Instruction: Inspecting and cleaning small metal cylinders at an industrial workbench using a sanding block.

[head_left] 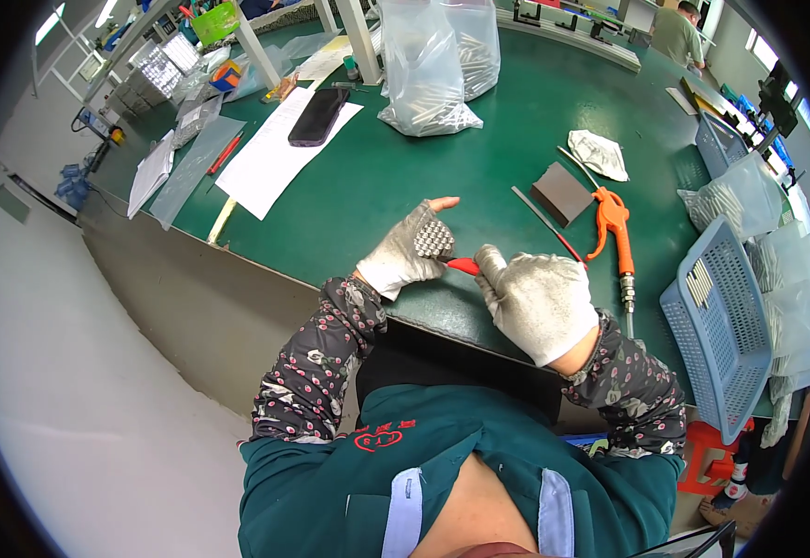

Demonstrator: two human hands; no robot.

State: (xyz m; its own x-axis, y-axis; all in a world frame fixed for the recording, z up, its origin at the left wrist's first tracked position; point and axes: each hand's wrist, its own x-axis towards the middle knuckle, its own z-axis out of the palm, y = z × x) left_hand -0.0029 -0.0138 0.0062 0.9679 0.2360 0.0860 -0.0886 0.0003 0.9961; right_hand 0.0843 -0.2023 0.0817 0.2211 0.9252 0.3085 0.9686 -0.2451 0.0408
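My left hand (399, 253), in a pale work glove with a bare thumb showing, is closed around a bundle of small metal rods or tubes (434, 239), their round ends facing up. My right hand (544, 298), gloved the same way, grips a red-handled tool (464, 266). Its dark tip reaches the lower edge of the bundle; I cannot make out its exact kind. Beyond the right hand lies a slim file-like tool (544, 221) with a red handle. A brown block (562, 193) and an orange air blow gun (612, 223) are beside it.
A blue basket (723, 325) with several metal pieces stands at the right, by filled plastic bags (786, 288). Bags of white rods (431, 74) stand at the back. A phone (318, 117) rests on paper (270, 172) at left. A crumpled cloth (598, 154) lies beyond the block.
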